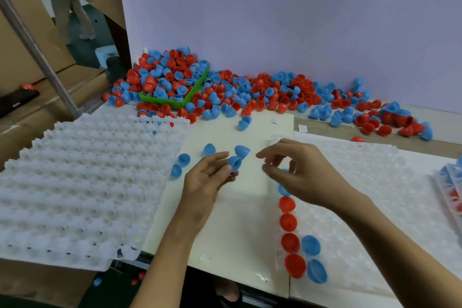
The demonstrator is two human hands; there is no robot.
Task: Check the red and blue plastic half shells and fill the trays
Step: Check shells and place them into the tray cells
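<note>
Hundreds of shells (225, 87) lay heaped far across the counter (237, 220), below a pale wall (300, 20). The right tray (375, 207) held few. The left hand (207, 180) pinched a blue shell (234, 162); the right hand (300, 170) hovered loosely curled, empty. A weak pinch might drop it.

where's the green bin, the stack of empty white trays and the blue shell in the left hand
green bin (160, 102): head view, near front wall
stack of empty white trays (75, 182): head view, top tray's middle
blue shell (234, 163): head view, open rim
</note>
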